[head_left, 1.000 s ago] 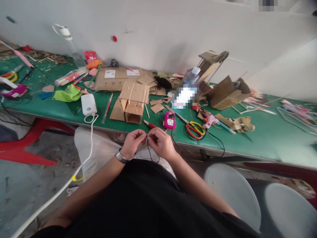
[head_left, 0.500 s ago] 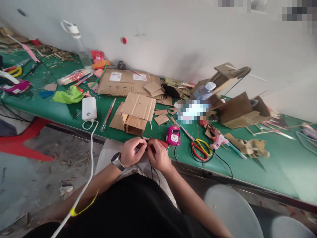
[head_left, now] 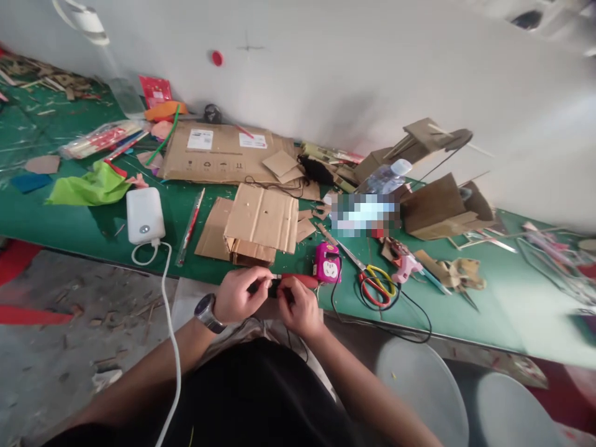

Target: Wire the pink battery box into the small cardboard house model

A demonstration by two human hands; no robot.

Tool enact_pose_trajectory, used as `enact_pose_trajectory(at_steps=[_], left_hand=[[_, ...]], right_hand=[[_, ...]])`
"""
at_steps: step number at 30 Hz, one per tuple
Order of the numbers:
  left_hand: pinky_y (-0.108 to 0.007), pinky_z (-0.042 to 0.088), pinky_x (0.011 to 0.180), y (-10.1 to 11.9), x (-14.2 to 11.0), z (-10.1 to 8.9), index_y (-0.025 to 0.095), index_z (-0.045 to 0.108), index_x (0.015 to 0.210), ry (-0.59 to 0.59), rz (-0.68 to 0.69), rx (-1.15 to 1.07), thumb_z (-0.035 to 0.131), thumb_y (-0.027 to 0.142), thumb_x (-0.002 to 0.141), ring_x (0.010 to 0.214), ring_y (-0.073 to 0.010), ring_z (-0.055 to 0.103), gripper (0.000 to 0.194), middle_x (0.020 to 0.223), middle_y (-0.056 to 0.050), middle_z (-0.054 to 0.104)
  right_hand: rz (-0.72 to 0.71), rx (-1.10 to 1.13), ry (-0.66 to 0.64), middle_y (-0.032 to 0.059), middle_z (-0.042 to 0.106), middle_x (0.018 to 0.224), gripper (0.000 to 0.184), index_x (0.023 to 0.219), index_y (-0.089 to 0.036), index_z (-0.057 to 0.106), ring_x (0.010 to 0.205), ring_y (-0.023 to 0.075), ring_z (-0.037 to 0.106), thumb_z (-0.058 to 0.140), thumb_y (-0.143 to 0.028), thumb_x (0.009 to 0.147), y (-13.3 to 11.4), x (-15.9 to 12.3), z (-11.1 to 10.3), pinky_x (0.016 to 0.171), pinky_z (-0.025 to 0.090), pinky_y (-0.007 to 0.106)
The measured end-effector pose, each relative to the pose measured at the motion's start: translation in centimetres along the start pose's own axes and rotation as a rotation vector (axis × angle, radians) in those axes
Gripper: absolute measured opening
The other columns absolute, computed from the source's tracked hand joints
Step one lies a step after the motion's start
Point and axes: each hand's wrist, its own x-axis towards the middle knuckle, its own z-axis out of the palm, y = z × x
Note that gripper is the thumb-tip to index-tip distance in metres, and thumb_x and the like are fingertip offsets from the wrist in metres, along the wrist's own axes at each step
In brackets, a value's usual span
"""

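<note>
My left hand [head_left: 244,295], with a watch on its wrist, is closed in a pinch at the table's front edge. What its fingertips hold is too small to make out. Close beside it, my right hand [head_left: 300,304] has its fingers curled and pinched, and a thin black cord [head_left: 289,340] hangs below it. A red-handled tool [head_left: 302,280] lies just behind the right fingers, its thin end towards the left hand. Beyond the hands stands a folded cardboard box [head_left: 263,217]. The magenta socket block [head_left: 327,264] sits right of the tool.
Scissors [head_left: 377,285] and a pink glue gun [head_left: 405,268] with a black cable lie at right. Cardboard constructions [head_left: 433,208] and a plastic bottle [head_left: 384,177] stand behind. At left are a white power bank [head_left: 145,214] with its cable and green cloth [head_left: 90,185]. Stools [head_left: 421,391] stand below.
The view has shifted, so the table's left side has slid further left. My hands stay together at the edge, with a slightly wider space between their fingertips.
</note>
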Motion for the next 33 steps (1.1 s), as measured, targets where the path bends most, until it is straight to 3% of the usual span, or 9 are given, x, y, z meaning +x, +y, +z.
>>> enact_pose_trajectory(at_steps=[7,19,33], left_hand=[[-0.03,0.06,0.081,-1.4,1.6,-0.6,0.023,0.069,0.11,-0.153,0.14,-0.012,0.056,0.012,0.097,0.086,-0.019,0.079,0.022,0.097,-0.004,0.083],[-0.029,0.058,0.079,-1.6,2.1,-0.7,0.021,0.069,0.101,-0.301,0.089,-0.049,0.053,0.009,0.093,0.084,-0.0188,0.075,0.023,0.091,-0.003,0.079],[-0.026,0.058,0.069,-0.6,1.2,0.0,0.022,0.076,0.093,-0.163,-0.022,0.175,0.06,0.018,0.089,0.069,-0.0178,0.075,0.017,0.078,-0.002,0.079]], right_hand=[[0.083,-0.01,0.01,0.0022,0.066,0.081,0.012,0.097,-0.024,0.053,0.069,0.017,0.064,0.054,-0.013,0.093,-0.6,0.4,0.0,0.061,0.05,0.027],[0.162,0.031,0.026,0.0017,0.065,0.079,0.008,0.093,-0.024,0.052,0.068,0.0165,0.064,0.052,-0.016,0.096,-1.1,0.5,0.1,0.063,0.049,0.026],[0.063,0.191,-0.089,-0.0001,0.058,0.074,0.007,0.092,-0.025,0.045,0.062,0.0173,0.057,0.047,-0.019,0.092,0.6,-0.6,-0.3,0.06,0.041,0.027]])
